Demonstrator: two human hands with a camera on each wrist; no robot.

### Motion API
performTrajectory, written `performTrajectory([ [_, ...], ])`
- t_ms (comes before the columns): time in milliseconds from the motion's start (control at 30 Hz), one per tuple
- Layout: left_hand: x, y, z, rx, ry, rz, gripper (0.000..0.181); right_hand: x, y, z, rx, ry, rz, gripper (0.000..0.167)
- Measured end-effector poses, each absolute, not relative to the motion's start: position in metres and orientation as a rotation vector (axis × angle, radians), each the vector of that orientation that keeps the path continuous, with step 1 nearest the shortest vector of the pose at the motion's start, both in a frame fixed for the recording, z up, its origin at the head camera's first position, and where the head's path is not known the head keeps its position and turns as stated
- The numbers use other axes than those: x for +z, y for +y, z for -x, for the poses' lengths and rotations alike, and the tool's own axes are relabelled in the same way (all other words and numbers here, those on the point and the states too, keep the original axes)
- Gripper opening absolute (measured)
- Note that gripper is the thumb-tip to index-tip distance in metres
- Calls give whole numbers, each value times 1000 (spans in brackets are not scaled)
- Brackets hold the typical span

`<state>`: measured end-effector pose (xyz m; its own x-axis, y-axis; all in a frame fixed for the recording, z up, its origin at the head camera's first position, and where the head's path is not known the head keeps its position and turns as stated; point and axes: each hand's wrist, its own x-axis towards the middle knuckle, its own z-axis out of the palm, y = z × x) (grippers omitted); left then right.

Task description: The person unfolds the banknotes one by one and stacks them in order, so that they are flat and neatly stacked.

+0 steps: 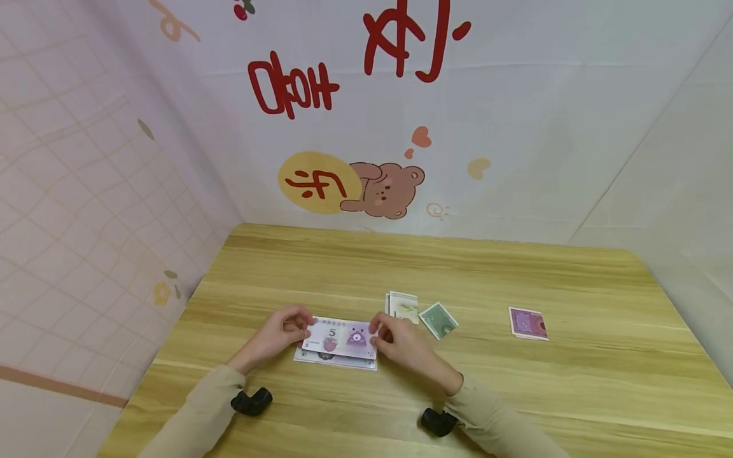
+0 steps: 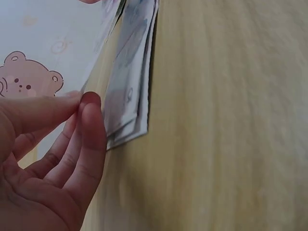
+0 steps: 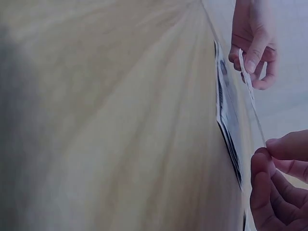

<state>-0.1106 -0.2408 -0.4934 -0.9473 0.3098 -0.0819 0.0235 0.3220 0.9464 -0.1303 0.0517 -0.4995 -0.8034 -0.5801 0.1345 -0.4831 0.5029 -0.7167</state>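
Between the two hands is a purple and white play banknote (image 1: 343, 338) marked 5, held by its short ends. My left hand (image 1: 280, 332) pinches its left end between thumb and fingers, and my right hand (image 1: 403, 346) pinches its right end. Beneath it on the table lies a small stack of notes (image 1: 338, 362), its lower edge showing. In the left wrist view the stack (image 2: 129, 86) lies under the raised note, beside the left hand (image 2: 57, 159). The right wrist view shows the note (image 3: 252, 98) edge-on above the stack, between the left hand (image 3: 255, 45) and the right hand (image 3: 281, 183).
Just beyond the right hand lie some whitish notes (image 1: 405, 306), with a green note (image 1: 439, 320) tilted beside them. Farther right on the wooden table (image 1: 601, 375) are purple notes (image 1: 528, 323). A printed cloth (image 1: 515, 127) hangs behind the table.
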Motion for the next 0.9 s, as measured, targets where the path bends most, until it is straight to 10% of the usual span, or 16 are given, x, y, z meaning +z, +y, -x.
performTrajectory([
  [900,-500,-250,106,1584,2341,-398,12,-503,37,125,-1021,2674,940,15],
])
